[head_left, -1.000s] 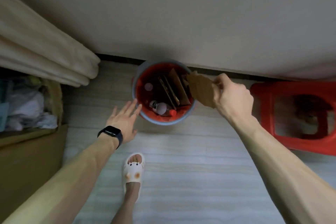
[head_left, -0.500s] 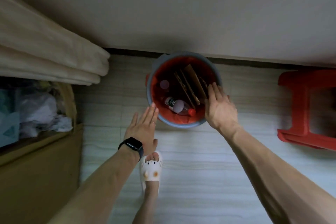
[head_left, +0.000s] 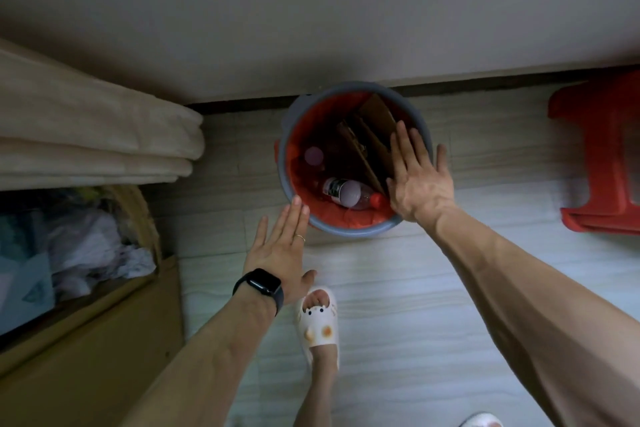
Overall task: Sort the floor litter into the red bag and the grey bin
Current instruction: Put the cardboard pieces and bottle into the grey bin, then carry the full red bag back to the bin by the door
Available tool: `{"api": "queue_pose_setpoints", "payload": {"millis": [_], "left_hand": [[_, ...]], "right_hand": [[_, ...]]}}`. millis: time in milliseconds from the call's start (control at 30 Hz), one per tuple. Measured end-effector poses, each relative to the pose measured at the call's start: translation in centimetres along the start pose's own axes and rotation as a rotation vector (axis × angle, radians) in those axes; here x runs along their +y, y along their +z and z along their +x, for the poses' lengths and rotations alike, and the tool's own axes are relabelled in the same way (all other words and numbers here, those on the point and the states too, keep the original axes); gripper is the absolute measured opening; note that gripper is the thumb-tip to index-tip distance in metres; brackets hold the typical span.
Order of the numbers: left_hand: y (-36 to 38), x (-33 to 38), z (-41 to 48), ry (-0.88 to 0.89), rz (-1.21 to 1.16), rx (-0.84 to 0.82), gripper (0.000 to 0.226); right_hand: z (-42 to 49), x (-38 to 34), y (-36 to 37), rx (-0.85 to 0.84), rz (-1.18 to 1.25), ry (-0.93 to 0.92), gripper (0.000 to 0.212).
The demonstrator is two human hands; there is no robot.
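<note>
- The grey bin [head_left: 346, 231] stands on the floor [head_left: 433, 305] against the wall [head_left: 311, 10]. The red bag [head_left: 300, 121] lines it, so the two make one container here.
- Inside the bag, flat pieces of cardboard [head_left: 375, 118] stand on edge against the right side. A plastic bottle [head_left: 348, 192] with a red cap lies near the front. A pale round thing [head_left: 313, 155] sits to the left, too blurred to name.
- The right hand [head_left: 420, 180] is spread flat with straight fingers and holds nothing. It lies over the bin's right rim, fingers reaching above the cardboard. Whether it presses the cardboard cannot be told.
- The left hand [head_left: 280, 248] is also flat and empty. Its fingertips are at the outside of the bin's near-left rim, touching it or just beside it. It wears a ring [head_left: 300, 237] and a dark watch [head_left: 259, 282].
- Further out are a white slipper [head_left: 317, 321] on one foot, a red stool [head_left: 599, 156] to the right, and a brown box [head_left: 86, 350] of crumpled material under folded beige cloth [head_left: 97, 139] to the left.
- No litter shows on the visible floor, and several items are already in the bag. The sorting looks close to done here, though the rest of the room is out of view.
</note>
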State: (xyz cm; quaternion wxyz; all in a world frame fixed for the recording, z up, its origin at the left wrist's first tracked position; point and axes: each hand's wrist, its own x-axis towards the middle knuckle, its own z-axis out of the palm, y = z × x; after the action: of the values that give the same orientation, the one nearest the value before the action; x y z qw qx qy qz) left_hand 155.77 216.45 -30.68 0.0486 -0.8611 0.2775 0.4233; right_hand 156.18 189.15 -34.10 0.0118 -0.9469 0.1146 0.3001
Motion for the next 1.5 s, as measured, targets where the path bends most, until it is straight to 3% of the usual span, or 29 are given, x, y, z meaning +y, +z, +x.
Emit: {"api": "queue_pose_setpoints", "payload": {"millis": [233,400,500,700,1000,1133,1300,1400,1500], "left_hand": [[-2.7,1.3,-0.3,-0.09,0.028,-0.154,0.096],[-5.0,5.2,-2.6,-0.035,0.128,-0.076,0.069],[-4.5,8.6,-5.8,0.028,0.217,-0.133,0.056],[1.8,16.5,-12.4,0.13,0.328,-0.269,0.052],[17.8,35.0,-22.0,0.427,0.671,-0.388,0.058],[26.2,44.2,-27.5,0.663,0.835,-0.414,0.062],[35.1,52.8,-32.2,0.899,1.003,-0.396,0.069],[40.9,56.7,-34.5,0.976,1.09,-0.391,0.071],[46.5,58.8,-35.6,1.019,1.21,-0.396,0.075]], "right_hand": [[-8.9,-2.1,-2.3,-0.046,0.303,-0.053,0.086],[-23.0,-2.4,0.5,-0.161,0.576,0.156,0.083],[-31.6,-2.4,3.0,-0.168,0.726,0.274,0.078],[-46.6,-0.6,11.4,-0.204,0.864,0.509,0.081],[-67.6,3.0,26.4,-0.097,1.211,1.128,0.064],[-77.6,2.3,34.4,-0.039,1.376,1.48,0.059],[-86.7,-0.2,43.8,0.163,1.641,2.022,0.048],[-91.4,-1.6,48.9,0.088,1.848,2.174,0.042],[-93.5,-3.6,53.2,-0.036,2.07,2.283,0.063]]}}
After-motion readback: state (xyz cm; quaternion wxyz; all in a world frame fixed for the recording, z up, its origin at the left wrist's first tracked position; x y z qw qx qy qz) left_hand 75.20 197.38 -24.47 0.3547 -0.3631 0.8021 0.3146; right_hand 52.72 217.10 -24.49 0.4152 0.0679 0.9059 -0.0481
